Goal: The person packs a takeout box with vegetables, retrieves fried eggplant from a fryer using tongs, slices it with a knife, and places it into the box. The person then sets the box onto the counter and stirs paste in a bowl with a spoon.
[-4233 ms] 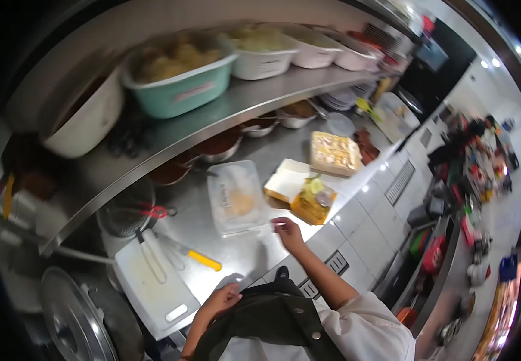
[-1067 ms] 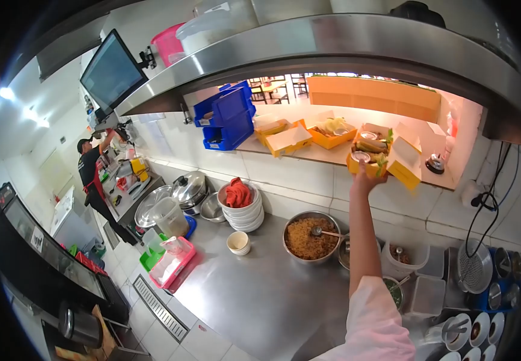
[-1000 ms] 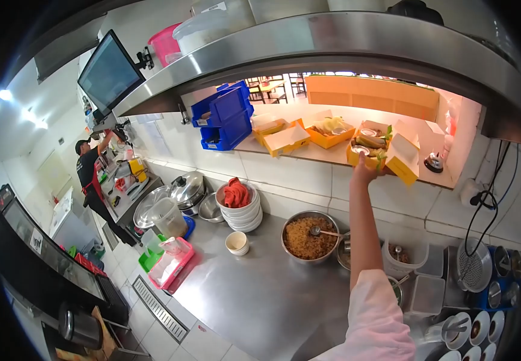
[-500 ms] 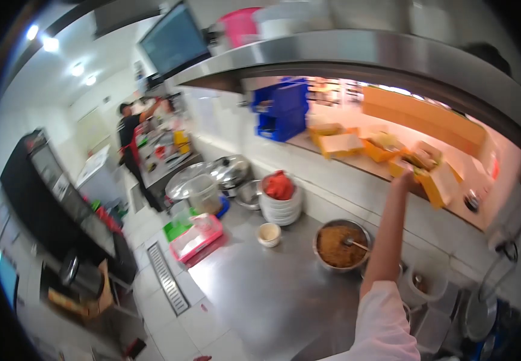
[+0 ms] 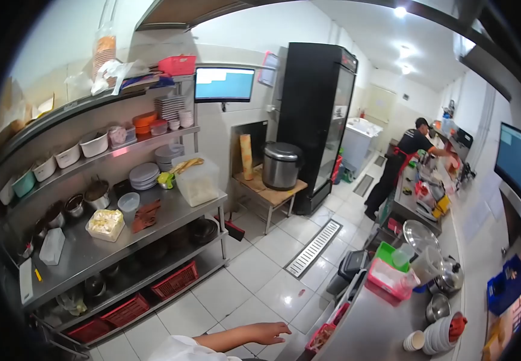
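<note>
My left hand (image 5: 267, 333) reaches in from the bottom edge, past a white sleeve (image 5: 183, 349), over the tiled floor. Its fingers are loosely extended, and nothing shows in them. Nearest to it, on the right, are a red tray with food (image 5: 322, 338) and the steel counter (image 5: 362, 328). On that counter stand a pink basket (image 5: 387, 283), a small stack of cream cups (image 5: 414, 340) and a stack of white bowls (image 5: 438, 337) with a red cloth (image 5: 457, 327) on top. My right hand is out of view.
A steel shelf unit (image 5: 134, 237) with tubs and plates lines the left wall. A rice cooker (image 5: 281, 165) stands on a low table before a black fridge (image 5: 314, 120). A floor drain (image 5: 313, 248) runs along the aisle. Another person (image 5: 402, 159) works at the far counter.
The view has swung left, from the pass window with yellow food boxes to the shelves and aisle. The arm that reached to those boxes has left view; my left hand now shows at the bottom.
</note>
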Available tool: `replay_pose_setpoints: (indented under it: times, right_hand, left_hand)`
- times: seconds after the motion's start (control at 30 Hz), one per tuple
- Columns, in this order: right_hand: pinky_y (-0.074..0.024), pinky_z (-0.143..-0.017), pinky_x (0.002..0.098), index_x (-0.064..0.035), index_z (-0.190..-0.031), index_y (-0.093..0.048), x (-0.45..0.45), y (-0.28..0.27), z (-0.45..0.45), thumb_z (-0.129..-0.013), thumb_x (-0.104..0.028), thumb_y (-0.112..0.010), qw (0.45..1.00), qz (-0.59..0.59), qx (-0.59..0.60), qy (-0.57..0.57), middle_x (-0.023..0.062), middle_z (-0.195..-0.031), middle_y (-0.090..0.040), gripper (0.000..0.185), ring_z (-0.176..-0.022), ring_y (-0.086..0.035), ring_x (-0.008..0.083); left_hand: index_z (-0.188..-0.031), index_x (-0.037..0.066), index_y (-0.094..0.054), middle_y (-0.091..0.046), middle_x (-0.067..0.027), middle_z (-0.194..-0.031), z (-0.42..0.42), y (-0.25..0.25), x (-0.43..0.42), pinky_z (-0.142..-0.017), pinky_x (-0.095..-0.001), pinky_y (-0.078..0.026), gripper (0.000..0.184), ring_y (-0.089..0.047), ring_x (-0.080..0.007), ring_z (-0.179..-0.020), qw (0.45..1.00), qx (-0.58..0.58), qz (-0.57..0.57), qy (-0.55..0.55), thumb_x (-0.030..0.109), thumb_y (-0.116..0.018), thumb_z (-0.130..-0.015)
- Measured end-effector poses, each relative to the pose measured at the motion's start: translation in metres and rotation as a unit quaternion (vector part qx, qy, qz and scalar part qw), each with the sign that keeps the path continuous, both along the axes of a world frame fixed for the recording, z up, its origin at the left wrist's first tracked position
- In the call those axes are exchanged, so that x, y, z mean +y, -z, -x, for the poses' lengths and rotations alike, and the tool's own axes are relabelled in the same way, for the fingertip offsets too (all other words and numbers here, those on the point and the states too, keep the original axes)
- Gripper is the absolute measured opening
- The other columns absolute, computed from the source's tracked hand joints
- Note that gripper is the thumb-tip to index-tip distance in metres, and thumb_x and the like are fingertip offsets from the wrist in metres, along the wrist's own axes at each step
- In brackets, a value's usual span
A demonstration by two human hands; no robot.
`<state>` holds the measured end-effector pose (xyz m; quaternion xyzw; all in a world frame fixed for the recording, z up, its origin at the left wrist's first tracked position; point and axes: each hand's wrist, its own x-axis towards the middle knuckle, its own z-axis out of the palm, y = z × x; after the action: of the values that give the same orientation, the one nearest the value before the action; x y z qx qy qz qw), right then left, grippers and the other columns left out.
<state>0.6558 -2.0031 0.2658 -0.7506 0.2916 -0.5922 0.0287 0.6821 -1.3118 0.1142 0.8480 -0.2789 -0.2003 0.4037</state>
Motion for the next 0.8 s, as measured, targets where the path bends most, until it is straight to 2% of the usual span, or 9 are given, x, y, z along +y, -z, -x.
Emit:
replay_pose_setpoints:
  times: [0.2, 0.3, 0.37, 0.4, 0.43, 0.47, 0.6, 0.7, 0.8]
  right_hand:
    - [-0.0490, -0.073, 0.0369, 0.0002, -0.109, -0.058, 0.267, 0.062, -0.044, -0.083, -0.016, -0.062, 0.972, 0.005, 0.045, -0.231, 0.0139, -0.109, -0.059, 0.031, -0.087, -0.059, 0.0270]
    - [-0.0491, -0.071, 0.0364, -0.0006, -0.107, -0.061, 0.402, 0.134, -0.055, -0.083, -0.015, -0.061, 0.892, -0.093, 0.164, -0.412, 0.0134, -0.106, -0.062, 0.027, -0.083, -0.060, 0.0263]
    - [-0.0491, -0.070, 0.0362, -0.0011, -0.105, -0.062, 0.489, 0.185, -0.062, -0.083, -0.014, -0.061, 0.762, -0.192, 0.304, -0.539, 0.0130, -0.103, -0.064, 0.025, -0.080, -0.062, 0.0259]
    - [-0.0492, -0.069, 0.0360, -0.0014, -0.104, -0.063, 0.536, 0.215, -0.068, -0.083, -0.014, -0.061, 0.650, -0.269, 0.377, -0.602, 0.0128, -0.102, -0.065, 0.024, -0.079, -0.062, 0.0257]
    - [-0.0494, -0.072, 0.0306, -0.0003, -0.114, -0.059, 0.582, 0.249, -0.074, -0.085, -0.009, -0.058, 0.453, -0.482, 0.373, -0.651, 0.0085, -0.108, -0.063, 0.031, -0.083, -0.061, 0.0168]
    - [-0.0495, -0.076, 0.0293, -0.0013, -0.120, -0.056, 0.635, 0.236, -0.063, -0.087, -0.007, -0.055, 0.336, -0.511, 0.357, -0.706, 0.0097, -0.112, -0.063, 0.034, -0.090, -0.061, 0.0176]
    - [-0.0470, -0.084, 0.0245, -0.0039, -0.127, -0.053, 0.770, 0.285, -0.057, -0.095, -0.017, -0.053, 0.082, -0.330, 0.554, -0.760, 0.0062, -0.106, -0.063, 0.034, -0.095, -0.060, 0.0127]
    - [-0.0450, -0.086, 0.0248, -0.0034, -0.125, -0.055, 0.832, 0.268, -0.081, -0.095, -0.021, -0.055, 0.003, -0.211, 0.646, -0.733, 0.0053, -0.107, -0.063, 0.035, -0.095, -0.059, 0.0123]
    - [-0.0456, -0.089, 0.0257, -0.0025, -0.116, -0.062, 0.854, 0.325, -0.129, -0.095, -0.029, -0.055, 0.014, -0.440, 0.608, -0.661, 0.0084, -0.114, -0.063, 0.035, -0.098, -0.060, 0.0136]
  left_hand:
    - [-0.125, 0.004, -0.050, -0.047, -0.0142, -0.127, -0.010, 0.034, 0.094, -0.090, -0.0387, -0.047, 0.040, -0.058, -0.0305, -0.103, 0.999, -0.015, 0.000, -0.049, 0.027, -0.053, -0.092]
    - [-0.126, 0.005, -0.050, -0.048, -0.0143, -0.127, 0.000, 0.032, 0.141, -0.092, -0.0392, -0.045, 0.040, -0.055, -0.0321, -0.109, 0.994, -0.008, 0.001, -0.109, 0.027, -0.054, -0.092]
    - [-0.126, 0.005, -0.050, -0.050, -0.0145, -0.125, 0.015, 0.041, 0.173, -0.092, -0.0393, -0.045, 0.041, -0.054, -0.0323, -0.110, 0.988, -0.025, 0.010, -0.154, 0.026, -0.054, -0.091]
    - [-0.126, 0.005, -0.050, -0.051, -0.0146, -0.125, 0.021, 0.047, 0.190, -0.093, -0.0394, -0.045, 0.041, -0.054, -0.0323, -0.110, 0.984, -0.034, 0.012, -0.176, 0.026, -0.054, -0.091]
    - [-0.126, 0.006, -0.051, -0.052, -0.0148, -0.124, 0.028, 0.051, 0.205, -0.093, -0.0394, -0.045, 0.040, -0.055, -0.0325, -0.109, 0.981, -0.025, 0.000, -0.193, 0.026, -0.054, -0.091]
    - [-0.126, 0.006, -0.051, -0.052, -0.0150, -0.124, 0.037, 0.052, 0.221, -0.093, -0.0395, -0.045, 0.040, -0.055, -0.0326, -0.109, 0.978, -0.015, -0.012, -0.210, 0.026, -0.054, -0.091]
    - [-0.125, 0.006, -0.052, -0.053, -0.0163, -0.123, 0.053, 0.067, 0.299, -0.092, -0.0395, -0.046, 0.039, -0.056, -0.0332, -0.107, 0.954, 0.009, -0.031, -0.299, 0.024, -0.054, -0.090]
    - [-0.124, 0.007, -0.053, -0.053, -0.0176, -0.123, 0.051, 0.045, 0.359, -0.092, -0.0390, -0.046, 0.040, -0.057, -0.0331, -0.106, 0.921, 0.018, -0.048, -0.386, 0.022, -0.057, -0.088]
    - [-0.124, 0.008, -0.054, -0.054, -0.0181, -0.122, 0.039, 0.036, 0.438, -0.093, -0.0385, -0.045, 0.042, -0.056, -0.0325, -0.106, 0.883, 0.025, 0.017, -0.468, 0.018, -0.061, -0.084]
